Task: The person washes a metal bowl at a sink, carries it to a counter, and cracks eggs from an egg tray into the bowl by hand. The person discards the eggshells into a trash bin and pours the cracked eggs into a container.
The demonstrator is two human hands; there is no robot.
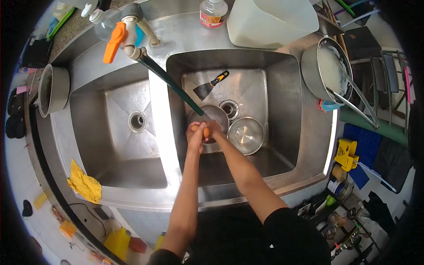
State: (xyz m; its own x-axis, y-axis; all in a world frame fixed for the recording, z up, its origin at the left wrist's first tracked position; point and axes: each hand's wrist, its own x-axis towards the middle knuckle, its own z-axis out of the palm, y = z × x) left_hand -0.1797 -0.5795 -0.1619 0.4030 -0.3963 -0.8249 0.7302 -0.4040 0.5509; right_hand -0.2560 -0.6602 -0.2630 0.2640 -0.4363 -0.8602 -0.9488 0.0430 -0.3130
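Note:
My left hand (195,138) is closed around an egg (206,132), an orange-brown rounded thing; a second patch of the same colour shows between its fingers. My right hand (214,127) is pressed up close beside it, its fingers blurred and partly hidden. Both hands are over a metal bowl (223,115) in the right sink basin (282,119), under the end of a dark green hose (176,88). To the right of that bowl sits another round metal bowl (246,136). Behind them lies a scraper (212,85) with a black and yellow handle, near the drain (229,109).
The left basin (128,97) has its own drain. An orange-handled tap (115,43) feeds the hose. A pot with whitish contents (326,66) and tongs (353,104) stands on the right. A yellow cloth (84,182) lies on the front left edge; a plastic container (269,22) stands behind.

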